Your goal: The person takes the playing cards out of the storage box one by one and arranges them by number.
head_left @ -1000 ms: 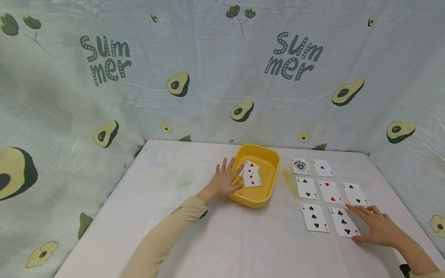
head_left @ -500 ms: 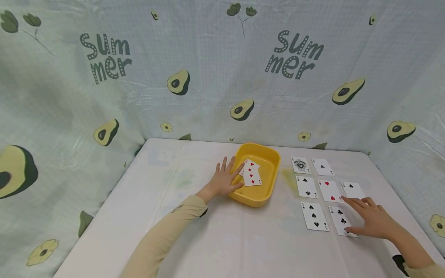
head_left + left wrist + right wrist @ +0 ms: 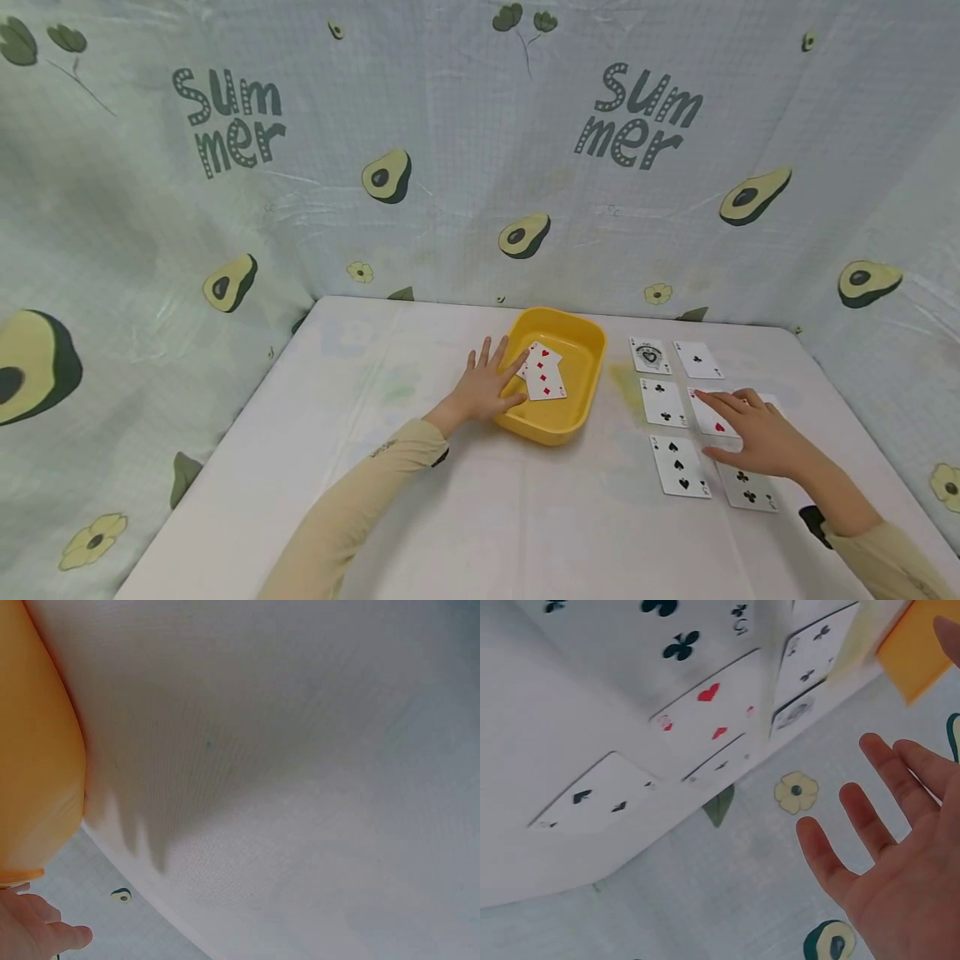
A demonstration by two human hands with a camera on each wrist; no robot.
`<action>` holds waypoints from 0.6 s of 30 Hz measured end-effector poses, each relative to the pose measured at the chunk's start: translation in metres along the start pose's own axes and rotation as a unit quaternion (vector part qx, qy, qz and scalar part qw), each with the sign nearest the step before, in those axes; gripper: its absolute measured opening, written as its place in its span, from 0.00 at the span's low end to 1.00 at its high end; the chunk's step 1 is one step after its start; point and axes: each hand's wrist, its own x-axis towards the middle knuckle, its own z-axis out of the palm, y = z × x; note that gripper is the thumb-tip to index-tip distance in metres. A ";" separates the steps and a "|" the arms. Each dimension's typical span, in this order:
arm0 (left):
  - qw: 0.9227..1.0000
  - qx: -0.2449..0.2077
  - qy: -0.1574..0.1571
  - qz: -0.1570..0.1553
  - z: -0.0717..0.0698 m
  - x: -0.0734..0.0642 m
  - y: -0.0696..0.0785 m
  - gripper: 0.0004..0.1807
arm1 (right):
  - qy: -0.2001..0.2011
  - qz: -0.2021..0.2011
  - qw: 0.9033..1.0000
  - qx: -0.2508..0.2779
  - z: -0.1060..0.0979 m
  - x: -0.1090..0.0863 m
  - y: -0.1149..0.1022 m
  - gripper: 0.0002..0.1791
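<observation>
My left hand [image 3: 480, 392] lies with spread fingers on the left rim of a yellow plastic tub [image 3: 551, 435]. Inside that tub are overlapping playing cards, a three of diamonds [image 3: 546, 385] on top of a heart card. Fingers slightly bent and holding nothing, my right hand [image 3: 765, 437] hovers above the laid-out cards. In the head view it overlaps the two of hearts [image 3: 711, 423], the three of clubs [image 3: 752, 497] and most of the two of spades [image 3: 770, 402]. The right wrist view shows the hand [image 3: 911, 847] raised off the cards.
To the left of the right hand lie a three of spades [image 3: 678, 467] and a two of clubs [image 3: 663, 405]. Farther back are an ace of spades [image 3: 650, 357] and an ace of clubs [image 3: 697, 361]. A patterned cloth [image 3: 450, 108] hangs behind the white table [image 3: 600, 533].
My right hand has moved left and away from me, from beside the three of clubs to over the two of hearts. The left hand and the tub stay put.
</observation>
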 end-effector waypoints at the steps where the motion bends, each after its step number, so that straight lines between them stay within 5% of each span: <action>1: 1.000 0.001 -0.001 0.000 0.001 0.000 -0.001 0.38 | 0.003 -0.007 1.000 -0.001 -0.001 0.005 -0.002 0.42; 18: 1.000 0.001 -0.004 0.001 0.003 0.002 -0.003 0.38 | 0.077 -0.101 0.992 0.020 -0.001 0.073 -0.043 0.35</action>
